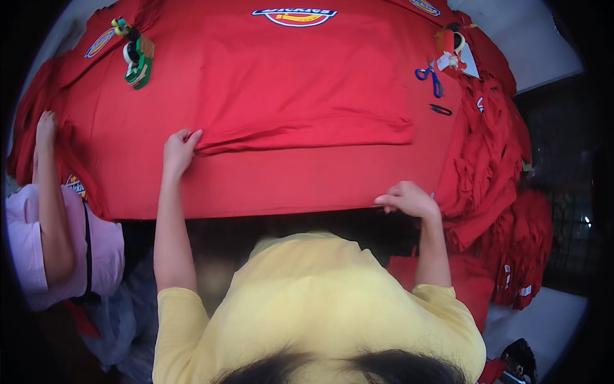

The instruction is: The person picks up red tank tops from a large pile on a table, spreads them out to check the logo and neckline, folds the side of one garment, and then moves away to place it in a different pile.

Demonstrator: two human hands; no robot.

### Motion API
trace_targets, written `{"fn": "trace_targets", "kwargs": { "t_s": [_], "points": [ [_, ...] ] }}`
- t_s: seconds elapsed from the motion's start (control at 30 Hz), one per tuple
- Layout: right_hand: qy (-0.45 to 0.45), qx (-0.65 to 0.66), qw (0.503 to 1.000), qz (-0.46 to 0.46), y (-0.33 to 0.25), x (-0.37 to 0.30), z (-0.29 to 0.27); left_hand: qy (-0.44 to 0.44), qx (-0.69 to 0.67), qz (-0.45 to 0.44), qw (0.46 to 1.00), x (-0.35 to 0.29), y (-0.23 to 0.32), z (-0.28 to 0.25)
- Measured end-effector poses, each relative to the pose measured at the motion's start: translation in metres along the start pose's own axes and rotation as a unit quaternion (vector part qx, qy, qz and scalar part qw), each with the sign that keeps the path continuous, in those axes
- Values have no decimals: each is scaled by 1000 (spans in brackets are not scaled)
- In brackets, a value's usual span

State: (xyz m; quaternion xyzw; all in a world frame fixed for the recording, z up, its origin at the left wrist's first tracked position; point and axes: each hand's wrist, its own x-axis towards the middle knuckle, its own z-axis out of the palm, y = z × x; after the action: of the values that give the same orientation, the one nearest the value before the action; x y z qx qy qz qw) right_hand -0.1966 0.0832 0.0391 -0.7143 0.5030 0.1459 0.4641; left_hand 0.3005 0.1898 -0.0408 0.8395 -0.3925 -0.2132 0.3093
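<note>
A red T-shirt (307,83) with a printed logo near its top lies spread on the red-covered table (288,179). My left hand (181,152) is closed in a pinch on the shirt's near left corner, where the hem is a little rumpled. Apart from the shirt, my right hand (409,200) hovers by the table's near edge at the right. Its fingers are curled and pressed together; whether a thread or anything else is between them is too small to tell.
Blue-handled scissors (430,80) and black thread snips (440,109) lie right of the shirt. A green tape dispenser (139,67) stands at the left, another tape roll (458,42) at the far right. Red garments (483,147) are heaped along the right edge. A co-worker in pink (102,249) is at the left.
</note>
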Motion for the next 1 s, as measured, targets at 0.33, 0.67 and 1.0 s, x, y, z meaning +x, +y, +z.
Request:
{"fn": "trace_targets", "kwargs": {
  "t_s": [0.33,0.67,1.0],
  "points": [
    [441,261,858,-33,75,131,-74,-126,-259,17,957,-7,-3,-18],
    [404,372,801,-241,69,74,-64,-90,-239,-10,967,-21,5,-30],
    [546,40,826,-132,122,29,29,16,61,248,967,-109,-39,-25]
  ]
}}
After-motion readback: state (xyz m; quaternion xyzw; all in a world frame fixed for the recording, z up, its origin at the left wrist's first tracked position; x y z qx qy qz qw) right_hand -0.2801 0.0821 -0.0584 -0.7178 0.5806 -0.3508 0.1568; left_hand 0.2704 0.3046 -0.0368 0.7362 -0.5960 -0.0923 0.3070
